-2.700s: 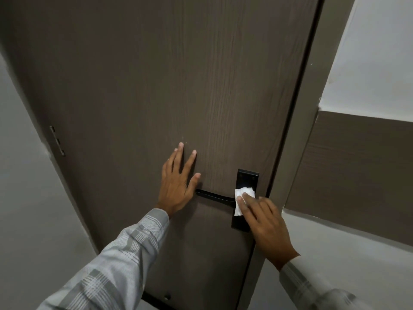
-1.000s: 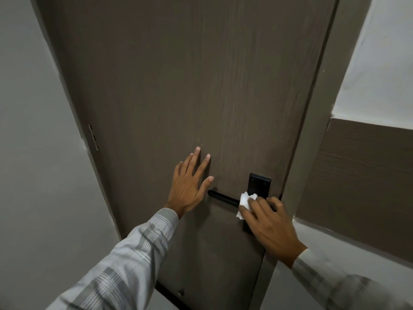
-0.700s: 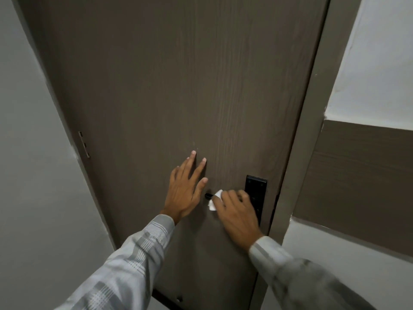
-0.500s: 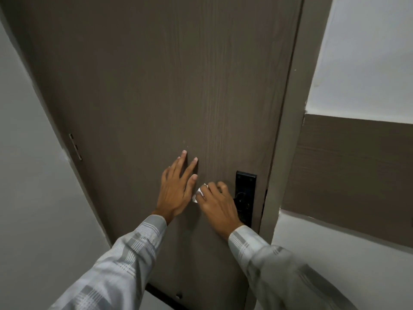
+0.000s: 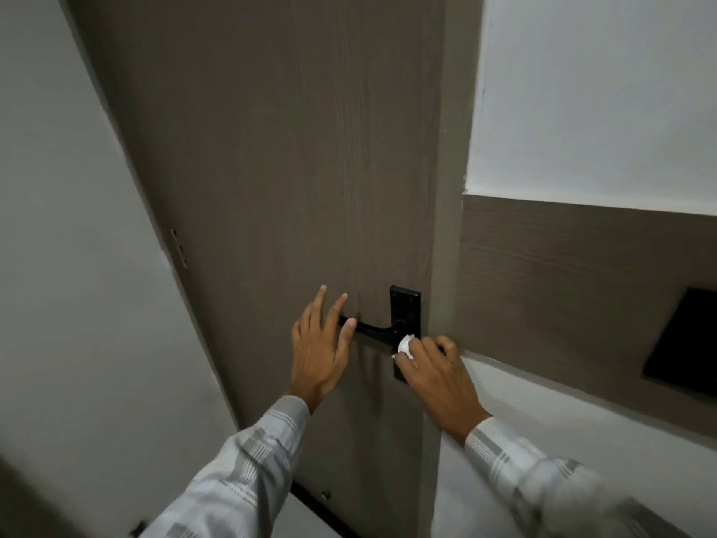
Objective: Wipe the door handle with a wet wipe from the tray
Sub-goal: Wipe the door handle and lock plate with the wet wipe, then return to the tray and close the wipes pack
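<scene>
Right hand [image 5: 436,376] pinches wet wipe [image 5: 405,345] against door handle [image 5: 374,328] base; left hand [image 5: 318,351] splayed flat on door [image 5: 295,168].

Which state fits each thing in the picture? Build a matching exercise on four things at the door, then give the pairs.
Things:
1. left hand
2. right hand
3. wet wipe
4. door handle

States:
A. black lever, sticking out level from the plate
B. white, bunched at the plate
C. flat and open on the door
D. closed around the wipe

Pairs: 1-C, 2-D, 3-B, 4-A
</scene>
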